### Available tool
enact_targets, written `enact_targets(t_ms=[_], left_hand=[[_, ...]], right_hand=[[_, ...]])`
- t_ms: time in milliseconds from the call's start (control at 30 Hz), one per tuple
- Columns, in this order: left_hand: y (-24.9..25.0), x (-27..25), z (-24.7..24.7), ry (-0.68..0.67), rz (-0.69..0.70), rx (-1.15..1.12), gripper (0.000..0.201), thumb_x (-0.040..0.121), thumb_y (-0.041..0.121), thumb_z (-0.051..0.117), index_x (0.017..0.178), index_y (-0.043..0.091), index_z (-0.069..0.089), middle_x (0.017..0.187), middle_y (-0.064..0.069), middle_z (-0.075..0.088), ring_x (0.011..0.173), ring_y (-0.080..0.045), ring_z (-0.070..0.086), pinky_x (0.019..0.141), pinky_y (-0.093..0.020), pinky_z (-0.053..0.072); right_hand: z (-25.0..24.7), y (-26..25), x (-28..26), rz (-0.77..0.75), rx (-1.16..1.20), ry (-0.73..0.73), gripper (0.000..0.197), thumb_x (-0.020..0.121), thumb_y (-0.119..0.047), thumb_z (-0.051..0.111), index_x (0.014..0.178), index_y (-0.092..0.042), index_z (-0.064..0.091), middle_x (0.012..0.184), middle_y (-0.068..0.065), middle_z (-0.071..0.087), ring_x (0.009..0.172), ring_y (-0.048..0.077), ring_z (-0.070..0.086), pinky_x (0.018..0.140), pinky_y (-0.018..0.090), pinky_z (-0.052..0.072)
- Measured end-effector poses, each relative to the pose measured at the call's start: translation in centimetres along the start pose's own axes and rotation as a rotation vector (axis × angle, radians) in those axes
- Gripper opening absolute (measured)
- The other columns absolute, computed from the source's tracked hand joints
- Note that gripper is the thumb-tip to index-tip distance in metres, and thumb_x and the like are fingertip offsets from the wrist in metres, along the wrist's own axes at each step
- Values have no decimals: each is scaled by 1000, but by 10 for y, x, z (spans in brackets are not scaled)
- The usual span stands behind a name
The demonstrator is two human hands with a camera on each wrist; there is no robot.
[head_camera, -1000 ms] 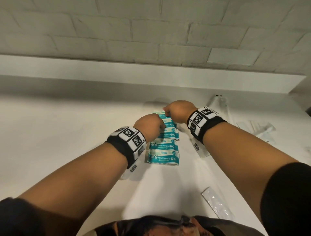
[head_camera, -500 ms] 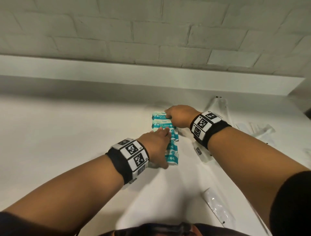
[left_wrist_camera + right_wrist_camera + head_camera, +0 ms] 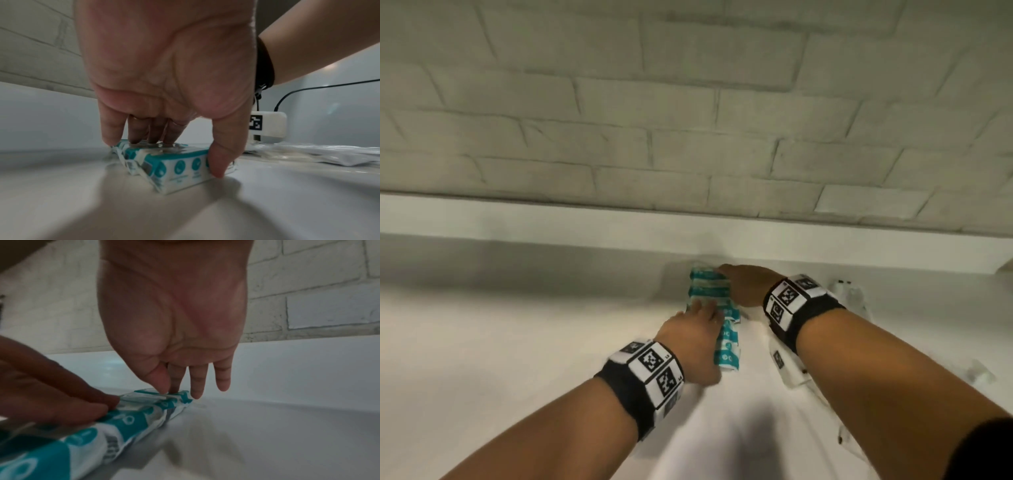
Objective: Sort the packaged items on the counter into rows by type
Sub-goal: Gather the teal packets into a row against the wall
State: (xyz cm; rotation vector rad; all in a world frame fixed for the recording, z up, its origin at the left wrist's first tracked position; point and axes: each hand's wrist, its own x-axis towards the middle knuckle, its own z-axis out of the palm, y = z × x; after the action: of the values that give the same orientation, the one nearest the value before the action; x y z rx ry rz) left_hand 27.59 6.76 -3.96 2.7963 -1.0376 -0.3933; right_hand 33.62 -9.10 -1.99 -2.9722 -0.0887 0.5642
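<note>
Several teal-and-white mini wipes packs (image 3: 726,346) lie overlapped in one row running away from me on the white counter (image 3: 517,342). My left hand (image 3: 698,318) covers the near part of the row. In the left wrist view its fingers (image 3: 141,133) press straight down on the pack tops, and its thumb rests against the side of the nearest wipes pack (image 3: 180,170). My right hand (image 3: 736,284) reaches the far end. In the right wrist view its thumb and fingertips (image 3: 164,386) touch the top edge of the farthest wipes pack (image 3: 148,400).
Clear plastic packets (image 3: 854,298) lie to the right of the row, another clear packet (image 3: 979,373) farther right, and a white packet (image 3: 787,370) under my right forearm. A white ledge (image 3: 585,226) and a brick wall (image 3: 654,120) close off the back.
My left hand slid back from the middle of the row to its near end and now lies over the near packs. The right hand stayed at the far end. The row looks tighter.
</note>
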Motion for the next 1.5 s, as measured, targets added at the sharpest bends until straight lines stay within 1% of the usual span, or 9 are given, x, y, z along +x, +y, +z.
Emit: enact_targets(t_ms=[400, 600, 700, 800, 867, 1000, 1200, 1300, 1500], left_hand=[[-27, 48, -10, 14, 82, -3, 90, 71, 52, 69, 144, 22, 27, 150, -5, 30, 131, -28, 38, 105, -40, 37], [-48, 79, -44, -7, -312, -740, 93, 88, 60, 49, 153, 17, -1, 161, -3, 10, 144, -21, 25, 117, -35, 25], [-55, 92, -50, 85, -492, -1141, 67, 93, 63, 32, 137, 16, 48, 155, -13, 29, 141, -25, 32, 117, -36, 21], [-54, 93, -50, 221, -557, -1501, 64, 96, 56, 35, 51, 17, 58, 89, -33, 64, 69, -23, 68, 89, -45, 47], [-54, 98, -44, 186, -549, -1574, 66, 95, 60, 32, 57, 15, 62, 58, -15, 69, 53, -15, 67, 76, -36, 51], [-55, 94, -35, 164, -515, -1597, 59, 93, 64, 32, 84, 20, 69, 97, -12, 74, 90, -22, 69, 100, -38, 46], [-51, 64, -28, 187, -536, -1577, 62, 99, 55, 25, 133, 7, 43, 132, -10, 56, 114, -17, 59, 96, -29, 37], [-42, 61, -21, 144, -525, -1694, 51, 99, 54, 21, 102, 20, 59, 81, -14, 74, 76, -15, 73, 76, -31, 50], [-41, 64, -14, 94, -521, -1733, 75, 88, 72, 22, 105, 19, 72, 107, -14, 73, 102, -30, 69, 101, -51, 46]], right_hand=[[-9, 26, 34, -48, 270, 46, 52, 98, -13, 43, 148, -21, 31, 142, 3, 47, 127, 22, 48, 108, 30, 35], [-14, 56, 30, 256, 1105, 274, 31, 99, -14, 47, 126, -4, 57, 130, 20, 56, 113, 28, 56, 97, 36, 43], [-10, 51, 26, 311, 1579, 166, 18, 98, -32, 47, 88, -20, 55, 88, 5, 50, 74, 15, 46, 67, 27, 38], [-2, 37, 24, 322, 1731, 53, 28, 97, -44, 43, 85, -20, 49, 81, -1, 52, 73, 13, 50, 67, 27, 41], [2, 27, 22, 310, 1752, 52, 33, 100, -41, 40, 82, -16, 53, 73, -1, 62, 70, 13, 57, 66, 27, 45], [5, 18, 19, 291, 1687, 82, 39, 102, -39, 37, 72, -17, 51, 61, -3, 61, 63, 10, 57, 65, 25, 45], [15, 27, -6, 338, 1752, 77, 67, 97, -49, 40, 149, -8, 26, 156, 12, 25, 143, 26, 28, 114, 39, 26], [18, 14, -17, 300, 1836, 38, 66, 100, -47, 32, 152, -10, 14, 157, 9, 24, 140, 23, 31, 112, 37, 28], [10, -7, -25, 182, 1826, -23, 56, 104, -43, 16, 147, -9, 28, 118, -11, 47, 85, 5, 55, 93, 30, 34]])
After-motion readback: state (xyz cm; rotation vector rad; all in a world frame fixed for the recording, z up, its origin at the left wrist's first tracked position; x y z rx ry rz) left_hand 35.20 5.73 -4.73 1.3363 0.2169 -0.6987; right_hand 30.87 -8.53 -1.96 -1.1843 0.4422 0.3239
